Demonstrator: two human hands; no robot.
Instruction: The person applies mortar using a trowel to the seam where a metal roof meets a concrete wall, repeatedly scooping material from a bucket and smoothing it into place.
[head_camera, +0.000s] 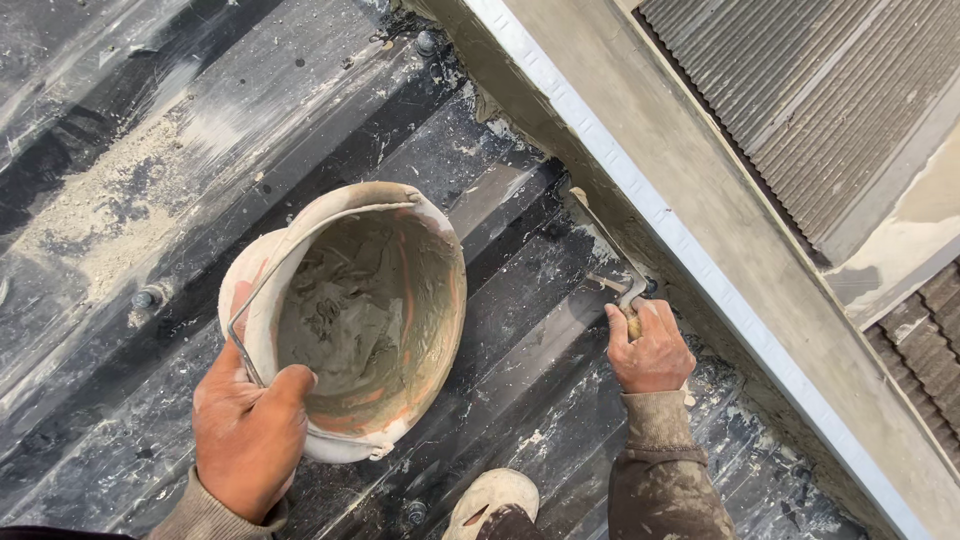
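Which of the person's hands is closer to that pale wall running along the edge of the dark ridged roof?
Right. The right hand grips a trowel laid along the foot of the wall. The left hand is farther off, holding the rim of the mortar bucket.

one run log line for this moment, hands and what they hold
left hand: grips bucket rim, wet mortar inside | right hand: holds trowel against wall base | surface: dark corrugated roof sheet

I see no packages, labels, signs or screens anywhere around my hands. Nothing here is wrapped or printed. That holds for the whole view from my head.
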